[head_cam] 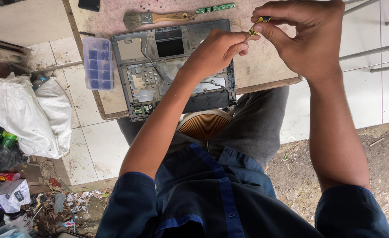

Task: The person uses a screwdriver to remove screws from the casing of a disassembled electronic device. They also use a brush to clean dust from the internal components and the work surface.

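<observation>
My right hand point(307, 37) grips a small screwdriver point(257, 24) with a yellow and black handle. The fingertips of my left hand point(216, 50) pinch at the screwdriver's tip, where something tiny may be held; I cannot tell what. Both hands hover above the right side of an opened grey laptop base point(159, 75), whose inner metal frame, wires and small green boards are exposed. The laptop lies on a worn low table point(265, 66).
A clear plastic compartment box point(98, 61) with blue parts sits left of the laptop. A paintbrush point(157, 17) and a green circuit strip point(216, 7) lie behind it. White bags point(27, 114) and litter fill the floor at left. A round stool point(203, 124) shows under me.
</observation>
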